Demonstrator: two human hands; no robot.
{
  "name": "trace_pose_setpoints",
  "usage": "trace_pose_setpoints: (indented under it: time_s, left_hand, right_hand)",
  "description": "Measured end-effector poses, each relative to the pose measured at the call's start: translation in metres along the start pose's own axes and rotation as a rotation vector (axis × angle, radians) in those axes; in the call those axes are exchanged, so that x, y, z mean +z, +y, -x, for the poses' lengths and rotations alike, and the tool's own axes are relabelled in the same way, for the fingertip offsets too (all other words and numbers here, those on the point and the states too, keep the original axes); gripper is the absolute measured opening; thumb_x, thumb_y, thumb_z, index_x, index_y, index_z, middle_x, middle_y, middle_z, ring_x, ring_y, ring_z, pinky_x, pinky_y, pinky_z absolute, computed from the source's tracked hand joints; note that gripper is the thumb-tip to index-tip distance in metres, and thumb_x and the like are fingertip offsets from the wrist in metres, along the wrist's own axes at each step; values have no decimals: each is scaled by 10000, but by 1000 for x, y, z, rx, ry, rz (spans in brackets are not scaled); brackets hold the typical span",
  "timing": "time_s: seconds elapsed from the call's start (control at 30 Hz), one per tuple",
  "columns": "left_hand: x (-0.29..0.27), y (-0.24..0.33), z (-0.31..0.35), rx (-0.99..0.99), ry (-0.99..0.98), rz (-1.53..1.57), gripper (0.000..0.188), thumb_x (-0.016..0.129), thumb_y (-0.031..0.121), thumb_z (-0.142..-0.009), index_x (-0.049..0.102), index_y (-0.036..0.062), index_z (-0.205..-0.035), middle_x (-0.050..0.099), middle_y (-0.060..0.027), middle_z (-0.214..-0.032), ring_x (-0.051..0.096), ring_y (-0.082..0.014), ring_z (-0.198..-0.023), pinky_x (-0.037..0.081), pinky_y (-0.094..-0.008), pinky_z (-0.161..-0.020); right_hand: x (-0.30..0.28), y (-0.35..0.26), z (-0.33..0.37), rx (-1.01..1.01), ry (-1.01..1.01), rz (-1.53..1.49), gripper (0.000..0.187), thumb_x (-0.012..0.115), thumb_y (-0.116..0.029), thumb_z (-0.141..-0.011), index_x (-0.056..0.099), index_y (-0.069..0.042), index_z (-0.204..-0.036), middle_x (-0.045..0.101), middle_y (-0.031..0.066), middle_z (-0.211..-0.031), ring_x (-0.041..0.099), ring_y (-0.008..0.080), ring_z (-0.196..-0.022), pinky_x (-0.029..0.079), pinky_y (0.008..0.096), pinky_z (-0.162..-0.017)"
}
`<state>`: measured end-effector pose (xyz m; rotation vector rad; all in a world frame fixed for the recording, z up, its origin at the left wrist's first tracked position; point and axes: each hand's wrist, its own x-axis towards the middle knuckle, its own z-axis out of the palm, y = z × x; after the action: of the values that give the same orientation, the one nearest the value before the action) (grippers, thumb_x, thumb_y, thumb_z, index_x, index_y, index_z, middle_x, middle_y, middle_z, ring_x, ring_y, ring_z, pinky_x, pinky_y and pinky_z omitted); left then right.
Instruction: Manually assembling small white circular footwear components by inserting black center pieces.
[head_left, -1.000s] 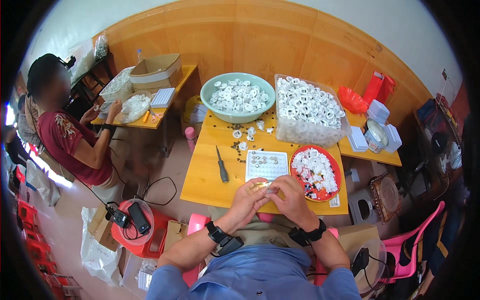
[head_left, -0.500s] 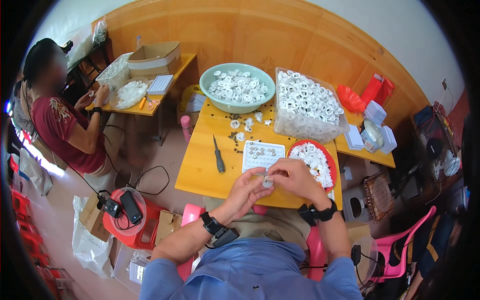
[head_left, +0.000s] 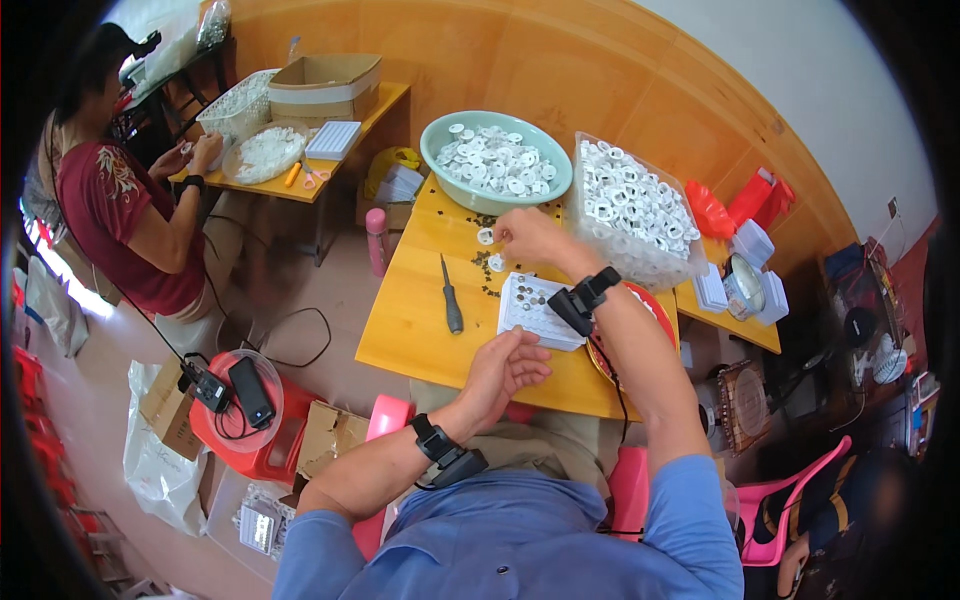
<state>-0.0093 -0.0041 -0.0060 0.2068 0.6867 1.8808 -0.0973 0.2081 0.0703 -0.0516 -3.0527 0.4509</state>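
My right hand (head_left: 533, 238) reaches across the table with its fingers bent together and pointing down beside the loose white plastic discs (head_left: 486, 236). What its fingertips hold, if anything, is hidden. Closer to me, my left hand (head_left: 503, 372) hovers at the table's near side, palm turned inward, fingers loosely bent and apart from the thumb; I see nothing in it. Just beyond it lies a white tray (head_left: 545, 325) bearing several small round metal pieces (head_left: 527, 293). Small dark metal bits (head_left: 482, 268) are scattered left of the tray.
A screwdriver (head_left: 452, 297) lies on the wooden table (head_left: 400, 340). At its far side stand a green basin (head_left: 430, 165) and a clear bin (head_left: 640, 258) of white parts. My right forearm partly covers a red plate (head_left: 650, 300). A co-worker (head_left: 130, 220) works at the left table.
My hands have come apart. The right one has moved forward and left to the loose discs; the left has dropped slightly nearer. The white piece between them no longer shows.
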Motion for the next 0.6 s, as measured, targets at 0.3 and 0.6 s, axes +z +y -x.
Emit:
trace_pose_setpoints:
  time_s: [0.3,0.6]
  left_hand:
    - [0,8,-3,25,26,56,327,464,337,-1036,562,32,-1105,690,-111,-955,678,-190,-840,539,-326,-781]
    - [3,13,-7,259,184,70,273,544,210,-1014,521,7,-1195,670,-124,-1038,682,-186,-842,554,-299,-776]
  right_hand:
    - [4,-7,-9,89,-239,181,377,789,-169,-659,707,-41,-1003,714,166,-903,687,332,-858,538,406,-758]
    - [-41,-30,66,85,-172,-533,282,719,-96,-813,684,5,-1074,660,22,-816,606,88,-733,473,251,-627]
